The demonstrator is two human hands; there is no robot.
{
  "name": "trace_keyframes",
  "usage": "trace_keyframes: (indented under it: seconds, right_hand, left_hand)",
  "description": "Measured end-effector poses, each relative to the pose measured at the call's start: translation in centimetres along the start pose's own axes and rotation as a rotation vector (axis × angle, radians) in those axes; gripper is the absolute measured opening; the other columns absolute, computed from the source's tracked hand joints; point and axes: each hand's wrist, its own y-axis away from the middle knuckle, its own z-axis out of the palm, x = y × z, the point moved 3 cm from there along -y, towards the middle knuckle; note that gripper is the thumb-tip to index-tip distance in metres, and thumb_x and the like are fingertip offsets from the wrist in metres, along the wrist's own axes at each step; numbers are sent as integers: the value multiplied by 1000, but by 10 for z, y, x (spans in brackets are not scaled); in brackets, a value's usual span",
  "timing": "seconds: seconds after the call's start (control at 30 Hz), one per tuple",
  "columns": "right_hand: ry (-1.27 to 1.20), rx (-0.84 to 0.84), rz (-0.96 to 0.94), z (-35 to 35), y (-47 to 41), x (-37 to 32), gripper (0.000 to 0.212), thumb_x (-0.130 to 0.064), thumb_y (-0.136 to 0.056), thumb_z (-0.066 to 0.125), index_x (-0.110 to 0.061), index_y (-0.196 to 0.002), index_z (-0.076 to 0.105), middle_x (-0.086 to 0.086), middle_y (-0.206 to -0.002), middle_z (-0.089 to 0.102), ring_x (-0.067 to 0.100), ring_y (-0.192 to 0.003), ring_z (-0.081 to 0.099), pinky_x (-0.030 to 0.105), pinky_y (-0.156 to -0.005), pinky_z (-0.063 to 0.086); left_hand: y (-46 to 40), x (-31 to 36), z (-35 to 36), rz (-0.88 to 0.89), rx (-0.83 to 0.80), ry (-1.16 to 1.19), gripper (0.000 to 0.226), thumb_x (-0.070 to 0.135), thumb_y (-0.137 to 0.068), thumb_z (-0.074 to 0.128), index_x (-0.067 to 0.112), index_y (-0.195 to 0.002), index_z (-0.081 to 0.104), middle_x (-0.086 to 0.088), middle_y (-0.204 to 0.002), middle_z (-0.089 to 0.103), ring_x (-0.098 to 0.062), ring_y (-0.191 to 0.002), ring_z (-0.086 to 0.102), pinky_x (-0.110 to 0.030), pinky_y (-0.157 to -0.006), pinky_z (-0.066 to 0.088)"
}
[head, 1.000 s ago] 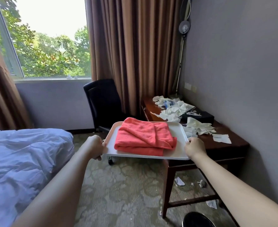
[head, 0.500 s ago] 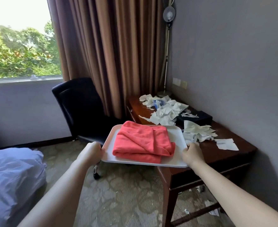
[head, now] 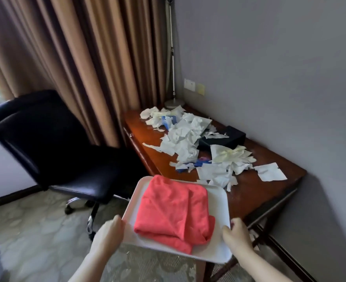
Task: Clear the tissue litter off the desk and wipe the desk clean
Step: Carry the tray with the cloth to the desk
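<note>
- Since the earlier frame, I had carried the tray (head: 216,202) closer, so its far end now hung over the desk (head: 255,192) corner.
- My left hand (head: 109,234) and right hand (head: 236,234) each gripped 1 near corner of it, fingers curled round the rim.
- On it lay a folded red cloth (head: 174,210).
- Tissue litter (head: 188,139) covered the desk, untouched.
- I judged this the approach step; next, set the tray on bare wood.
</note>
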Motion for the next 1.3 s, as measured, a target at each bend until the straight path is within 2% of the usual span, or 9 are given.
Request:
trace_keyframes:
  seconds: [0.13,0.37,0.53,0.67,0.8,0.93,1.07,1.17,1.3]
  right_hand:
    - [91,29,54,13,2,24,9,-11,-85,56,-8,-83,48,8,-86,52,21,-72,42,16,-48,23]
    - [-45,214,199,46,-4,21,8,-4,-82,58,-3,-82,51,17,-84,57,27,-76,50,33,-63,35]
    - [-87,363,277,61,-7,11,9,-5,-82,57,0,-87,53,14,-76,57,29,-70,52,32,-57,35]
    - [-206,466,343,76,6,14,5,-3,-79,56,-1,-83,52,16,-81,58,29,-71,54,31,-56,38]
    - [-250,558,388,87,15,24,13,1,-77,57,-4,-71,47,18,-75,52,29,-67,49,31,-55,33]
    - [-288,655,430,88,7,29,7,5,-75,58,3,-75,51,19,-75,51,30,-67,47,34,-57,32]
    - [-379,694,465,91,-2,37,18,6,-75,60,4,-91,53,23,-89,54,27,-77,47,29,-69,31]
    - [-405,705,452,96,-12,32,21,-3,-69,61,6,-86,54,27,-85,57,30,-75,50,31,-65,30]
    - [-410,739,394,92,-21,26,17,11,-72,58,0,-81,49,22,-78,54,34,-75,52,32,-67,33]
  left_hand:
    - [-27,5,17,66,-69,25,37,25,-101,30,24,-66,19,-7,-109,65,-25,-107,59,-32,-82,43]
    - [-103,16,10,200,-157,35,36,26,-101,29,24,-66,21,-4,-101,62,-25,-104,59,-32,-75,42]
    - [-145,26,3,339,-204,-73,35,16,-99,29,22,-66,19,7,-70,35,-24,-100,60,-29,-66,37]
    - [-165,32,5,483,-231,-215,16,12,-96,31,19,-82,31,0,-88,49,-22,-100,58,-31,-64,36]
    - [-177,41,10,467,-244,-72,18,6,-96,31,15,-101,46,1,-73,23,-24,-90,54,-35,-74,45]
    - [-187,57,10,468,-240,-38,34,17,-101,28,21,-68,23,5,-67,27,-18,-74,42,-36,-80,47]
    - [-192,63,13,503,-232,-74,41,20,-102,28,25,-64,14,3,-66,27,-5,-56,30,-39,-83,50]
    - [-204,65,12,526,-224,-98,41,22,-103,27,26,-64,15,6,-66,28,-12,-67,42,-38,-89,48]
    - [-212,69,19,506,-227,-53,36,33,-101,30,27,-66,25,9,-66,38,-20,-83,58,-28,-75,43]
